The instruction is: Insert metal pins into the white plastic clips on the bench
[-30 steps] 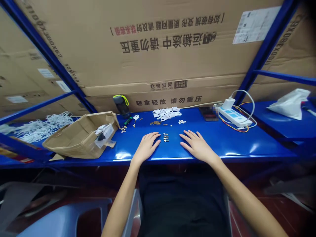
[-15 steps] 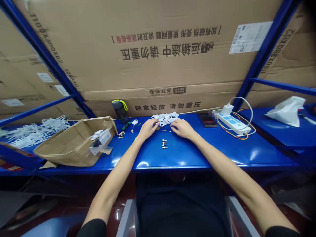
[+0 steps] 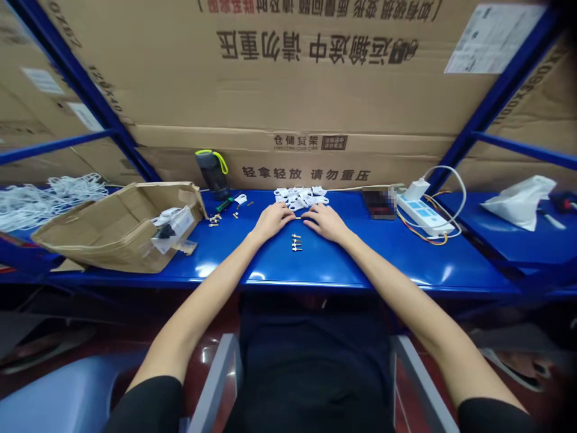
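Observation:
My left hand [image 3: 273, 221] rests palm down on the blue table [image 3: 342, 264], thumb and fingers apart. Opposite it, my right hand [image 3: 328, 223] lies with its fingers spread as well. In the narrow gap between the fingertips is a small brass-coloured pin [image 3: 298, 218]; I cannot tell whether either hand touches it. Just beyond both hands spreads a heap of white plastic pieces [image 3: 297, 197] with holes in them. Closer to me, several small screw-like pins with white collars [image 3: 296, 243] lie in a short row.
On the left stand an open cardboard box [image 3: 112, 240] and a dark bottle [image 3: 214, 175]. Near the bottle lie a green-handled tool [image 3: 224, 204] and more small pins [image 3: 214, 221]. A power strip [image 3: 426, 215] with cables and a dark tray [image 3: 378, 204] sit on the right.
The view has tilted down. My hands have come closer together at the near side of the white heap, with the brass-coloured pin between them.

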A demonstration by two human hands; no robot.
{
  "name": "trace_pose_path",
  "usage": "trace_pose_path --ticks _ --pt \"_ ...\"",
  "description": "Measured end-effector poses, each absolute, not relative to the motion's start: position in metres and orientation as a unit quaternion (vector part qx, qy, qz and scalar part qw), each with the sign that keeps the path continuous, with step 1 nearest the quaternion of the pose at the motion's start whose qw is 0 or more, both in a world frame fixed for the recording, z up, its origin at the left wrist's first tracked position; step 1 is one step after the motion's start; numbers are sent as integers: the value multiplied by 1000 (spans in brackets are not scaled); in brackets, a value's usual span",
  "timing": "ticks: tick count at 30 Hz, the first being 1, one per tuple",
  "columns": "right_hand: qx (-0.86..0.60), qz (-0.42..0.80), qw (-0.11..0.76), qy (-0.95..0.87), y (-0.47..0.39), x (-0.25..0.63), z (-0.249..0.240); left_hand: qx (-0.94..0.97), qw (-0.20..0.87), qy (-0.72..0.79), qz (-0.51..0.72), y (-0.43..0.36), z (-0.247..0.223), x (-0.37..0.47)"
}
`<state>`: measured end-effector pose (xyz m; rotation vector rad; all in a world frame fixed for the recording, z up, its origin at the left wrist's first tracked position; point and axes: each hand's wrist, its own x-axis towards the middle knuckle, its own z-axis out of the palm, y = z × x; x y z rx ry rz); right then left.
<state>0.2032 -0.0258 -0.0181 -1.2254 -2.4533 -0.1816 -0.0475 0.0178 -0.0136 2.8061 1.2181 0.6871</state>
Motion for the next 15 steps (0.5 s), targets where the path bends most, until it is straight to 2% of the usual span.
trace_pose_path --ticks 7,15 --pt "-430 -76 202 -877 -24 200 -20 916 50 318 240 20 -20 -44" --pt "-426 -107 203 -875 -25 194 -19 918 51 301 254 14 -19 -40"
